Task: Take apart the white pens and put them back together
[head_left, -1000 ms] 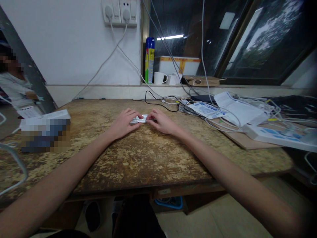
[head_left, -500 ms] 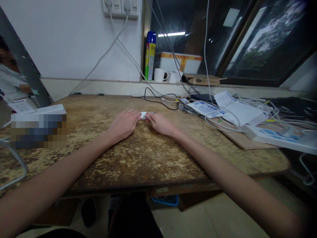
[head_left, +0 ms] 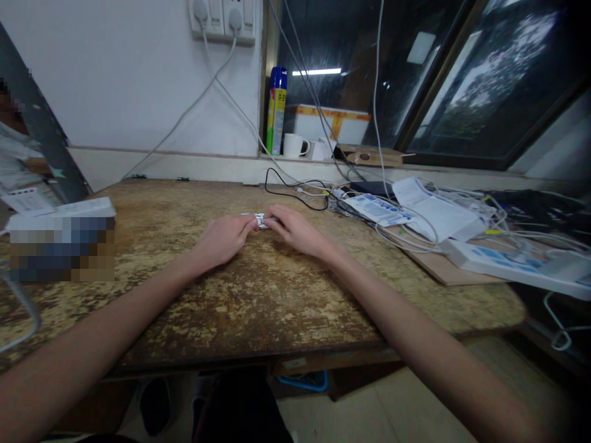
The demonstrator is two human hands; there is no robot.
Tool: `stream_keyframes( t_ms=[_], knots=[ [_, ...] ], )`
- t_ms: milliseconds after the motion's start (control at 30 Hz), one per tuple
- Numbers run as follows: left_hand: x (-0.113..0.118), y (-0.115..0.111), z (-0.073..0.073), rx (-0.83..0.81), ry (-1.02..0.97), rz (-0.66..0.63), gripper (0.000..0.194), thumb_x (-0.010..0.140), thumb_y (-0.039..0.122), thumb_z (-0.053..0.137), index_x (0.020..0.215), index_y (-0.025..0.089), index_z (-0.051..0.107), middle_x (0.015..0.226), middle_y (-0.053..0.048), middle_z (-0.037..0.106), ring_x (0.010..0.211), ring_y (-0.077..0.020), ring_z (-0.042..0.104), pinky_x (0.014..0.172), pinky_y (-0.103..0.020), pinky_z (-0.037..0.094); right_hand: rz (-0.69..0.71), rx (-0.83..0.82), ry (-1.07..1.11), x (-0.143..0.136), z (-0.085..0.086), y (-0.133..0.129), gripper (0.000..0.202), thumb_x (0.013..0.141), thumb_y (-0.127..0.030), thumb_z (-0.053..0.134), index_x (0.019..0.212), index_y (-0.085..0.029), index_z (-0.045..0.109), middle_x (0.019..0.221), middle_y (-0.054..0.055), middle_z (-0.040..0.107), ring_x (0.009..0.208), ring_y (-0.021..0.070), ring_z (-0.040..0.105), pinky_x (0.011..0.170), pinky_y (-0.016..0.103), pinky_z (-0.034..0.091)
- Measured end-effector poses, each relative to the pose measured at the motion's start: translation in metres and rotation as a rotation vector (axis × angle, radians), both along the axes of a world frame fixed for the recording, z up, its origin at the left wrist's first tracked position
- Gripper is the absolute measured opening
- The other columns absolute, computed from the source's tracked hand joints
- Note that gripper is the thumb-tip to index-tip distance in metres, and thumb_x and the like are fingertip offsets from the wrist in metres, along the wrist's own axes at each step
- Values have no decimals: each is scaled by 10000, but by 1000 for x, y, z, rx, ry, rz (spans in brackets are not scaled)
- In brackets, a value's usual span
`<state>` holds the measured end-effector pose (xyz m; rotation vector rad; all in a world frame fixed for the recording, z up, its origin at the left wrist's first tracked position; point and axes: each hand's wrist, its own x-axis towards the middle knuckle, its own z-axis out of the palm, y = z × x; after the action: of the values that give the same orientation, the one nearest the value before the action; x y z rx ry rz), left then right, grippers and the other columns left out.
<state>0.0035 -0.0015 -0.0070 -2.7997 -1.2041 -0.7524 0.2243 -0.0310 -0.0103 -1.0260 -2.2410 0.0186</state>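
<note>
A small silvery-white piece [head_left: 260, 221] lies low over the worn wooden table [head_left: 258, 295], between my two hands. Its kind is too small to make out, and fingers cover parts of it. My left hand [head_left: 225, 239] pinches its left side, with thumb and fingertips closed together. From the right, my right hand [head_left: 295, 230] grips the same piece, its fingers bent over the far edge and its thumb on the near side. The fingertips of both hands nearly meet.
Tangled cables, papers [head_left: 429, 206] and a white box [head_left: 498, 258] crowd the right side. A black cable [head_left: 295, 186] curls behind my hands. At left stands a white power strip [head_left: 62, 213]. A spray can [head_left: 277, 111] and mug [head_left: 293, 146] are on the sill.
My left fingers have drawn lower, into a pinch at the piece's left side. My right fingers have spread over its far edge. The camera view has shifted slightly.
</note>
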Motion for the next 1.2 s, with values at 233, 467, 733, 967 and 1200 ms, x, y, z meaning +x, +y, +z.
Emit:
stream_keyframes(
  t_ms=[233,467,733,967,1200],
  knots=[
    [-4,1,2,-23,-7,-109,396,1074,436,409,1102,237,749,1117,-96,776,984,-291,686,833,-360,455,-27,-37,-32,1,2,-3,224,1056,-344,507,1019,-188,663,1044,96,672,1020,244,610,934,365,457],
    [-4,5,-4,-91,-31,-152,415,1081,433,400,1118,238,765,1153,-95,776,1020,-292,690,889,-370,458,-4,-34,2,2,-1,-2,134,983,-304,645,1074,-206,660,1093,91,675,1050,245,616,936,358,467],
    [-5,6,-5,-167,-107,-201,330,1053,437,484,1062,250,757,980,-56,767,879,-260,675,782,-325,440,12,-32,18,5,-3,1,120,987,-294,633,1046,-190,640,1052,82,674,989,227,607,881,333,463],
    [-3,3,-2,-229,-127,-220,329,1062,421,467,883,211,646,765,-19,661,712,-206,597,688,-303,378,18,-81,-2,6,-8,4,166,1021,-293,572,1005,-166,677,995,93,704,954,225,627,875,335,456],
    [-4,2,-1,-222,-77,-230,402,1089,412,378,820,201,588,770,-20,634,723,-199,576,700,-305,365,21,-169,81,4,-5,2,233,995,-360,594,974,-171,727,996,80,755,890,207,651,818,317,448]
  ],
)
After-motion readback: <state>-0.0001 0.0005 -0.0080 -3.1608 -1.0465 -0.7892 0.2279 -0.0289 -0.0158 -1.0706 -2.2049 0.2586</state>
